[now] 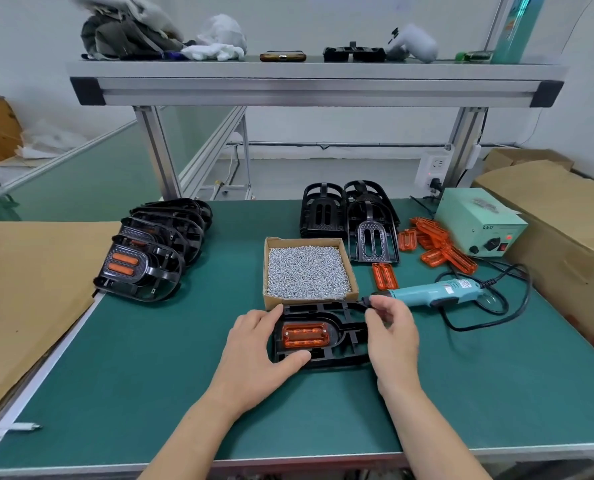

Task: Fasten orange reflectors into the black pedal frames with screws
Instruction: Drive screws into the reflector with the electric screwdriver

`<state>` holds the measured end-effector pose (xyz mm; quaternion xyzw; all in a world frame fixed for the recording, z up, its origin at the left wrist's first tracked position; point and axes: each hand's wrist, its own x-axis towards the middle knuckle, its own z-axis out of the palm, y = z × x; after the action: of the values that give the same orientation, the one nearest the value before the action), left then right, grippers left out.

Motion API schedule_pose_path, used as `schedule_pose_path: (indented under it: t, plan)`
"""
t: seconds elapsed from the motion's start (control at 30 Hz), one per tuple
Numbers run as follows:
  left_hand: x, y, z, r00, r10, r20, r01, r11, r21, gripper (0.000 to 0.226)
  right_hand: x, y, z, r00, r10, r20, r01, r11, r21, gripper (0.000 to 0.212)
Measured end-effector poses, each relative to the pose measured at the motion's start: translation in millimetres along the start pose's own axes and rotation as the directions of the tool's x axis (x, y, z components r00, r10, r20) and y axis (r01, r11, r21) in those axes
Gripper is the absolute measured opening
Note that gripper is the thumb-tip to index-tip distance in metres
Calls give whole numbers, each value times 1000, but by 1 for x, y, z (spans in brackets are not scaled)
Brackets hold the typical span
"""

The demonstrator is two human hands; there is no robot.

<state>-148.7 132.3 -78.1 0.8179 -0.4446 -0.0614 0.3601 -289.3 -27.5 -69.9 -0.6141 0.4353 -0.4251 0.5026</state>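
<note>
Inspecting progress, we find one pedal frame (345,337) on the bench (150,368), orange reflector (305,335) seated. The left hand (254,355) grips its edge; the right hand (392,337) curls at its other end, hold unclear. A finished stack (157,251) sits left; empty frames (323,213) and loose reflectors (441,247) remain.

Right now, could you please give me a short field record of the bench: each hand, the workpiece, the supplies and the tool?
left hand: grips the left end of the pedal frame
right hand: fingers curled at the frame's right end; what they hold is unclear
workpiece: orange reflector seated in the frame
supplies: cardboard box of screws behind the frame; loose reflectors further right
tool: electric screwdriver lying right of the box
done: stacked pedals at left
</note>
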Motion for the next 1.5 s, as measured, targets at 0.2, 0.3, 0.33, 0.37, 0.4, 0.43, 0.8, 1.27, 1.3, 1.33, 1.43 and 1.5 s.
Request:
schedule_pose_path:
  t: [0.2,0.3,0.33,0.37,0.4,0.43,0.8,1.27,1.3,1.33,1.43,1.5]
  plan:
    - [-2,-1,-1,1000,9,10,-9,1000,-11,90,-10,-2,3,983,-150,106,168,966,-197,24]
    - [-3,0,-2,1000,11,5,-11,999,-32,88,-12,-3,5,979,-153,134,177,965,-195,32]
    - [-3,0,-2,1000,14,6,-14,999,-41,87,-12,-4,5,979,-151,133,174,968,-182,34]
    - [-4,1,-3,1000,19,9,-19,998,-52,87,-13,-4,5,980,-151,131,172,971,-167,36]
    - [-4,1,-3,1000,26,13,-25,997,-68,87,-13,-4,5,980,-157,125,176,973,-152,37]
    - [-4,2,-4,999,33,21,-31,996,-89,88,-13,-4,5,977,-181,114,196,971,-139,38]
    - [-7,3,-4,991,134,18,-133,989,-68,44,-4,3,2,988,-101,116,54,933,356,41]
    - [-6,3,-9,884,-148,-444,-14,940,-340,29,-2,12,7,922,-329,205,283,932,224,39]
    - [-6,3,-9,885,-180,-429,-4,919,-395,33,-3,11,8,920,-335,201,297,934,196,37]
    - [-6,3,-8,890,-197,-411,1,903,-430,40,-4,10,9,918,-340,205,308,936,172,33]
    - [-5,-2,-3,909,-202,-365,42,915,-401,57,-9,9,12,923,-315,219,291,947,137,28]
    - [-3,-3,-3,901,-266,-342,130,918,-374,52,-9,9,13,940,-262,217,241,963,120,26]
